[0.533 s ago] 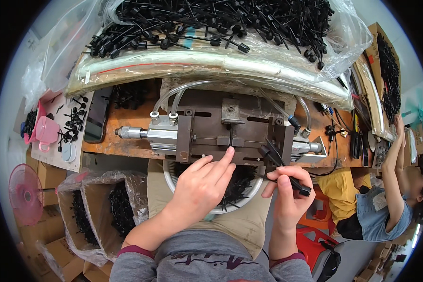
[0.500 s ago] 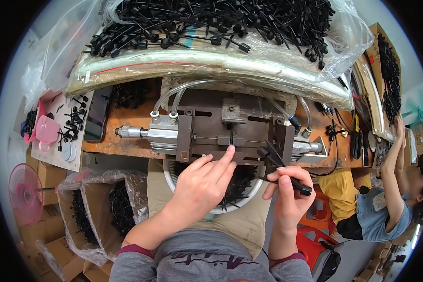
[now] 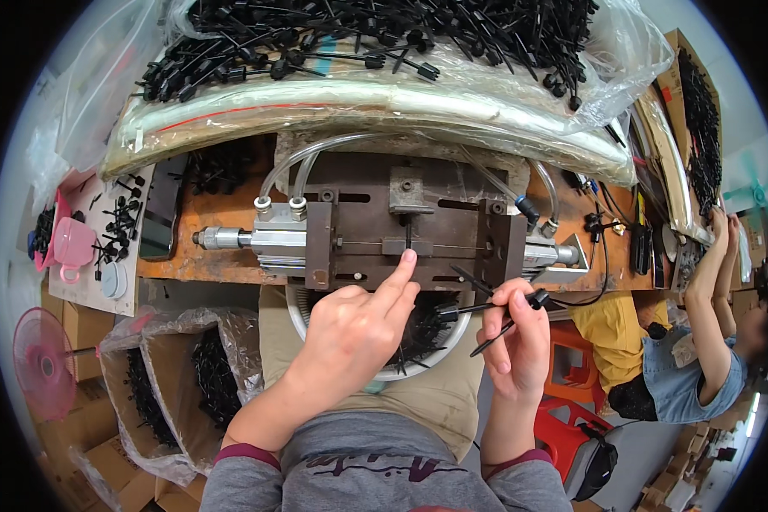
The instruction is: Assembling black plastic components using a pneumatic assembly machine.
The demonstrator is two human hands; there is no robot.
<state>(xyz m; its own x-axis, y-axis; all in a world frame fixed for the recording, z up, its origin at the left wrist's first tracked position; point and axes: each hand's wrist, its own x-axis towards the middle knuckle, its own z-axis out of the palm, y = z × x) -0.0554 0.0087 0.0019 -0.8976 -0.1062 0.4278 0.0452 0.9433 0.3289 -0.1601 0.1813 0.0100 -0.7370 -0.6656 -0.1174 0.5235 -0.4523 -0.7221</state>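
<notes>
My left hand reaches over a dark metal clamping fixture. Its index finger is stretched out, its tip at a slim black stem standing in the fixture's middle block; the other fingers curl loosely, holding nothing visible. Closed between thumb and fingers, my right hand grips several black plastic stemmed parts that point different ways, right of the fixture's front. Below the fixture, a white basket with more such black parts rests at my lap, partly hidden by my left hand.
Air cylinders with clear hoses flank the fixture. A plastic-lined tray piled with black parts spans the back. Lined boxes stand at lower left, a pink fan beyond. A co-worker sits at right, near a red stool.
My view has shifted slightly. The parts in my right hand have turned and fan out differently. My left index finger stays at the stem, its other fingers more curled.
</notes>
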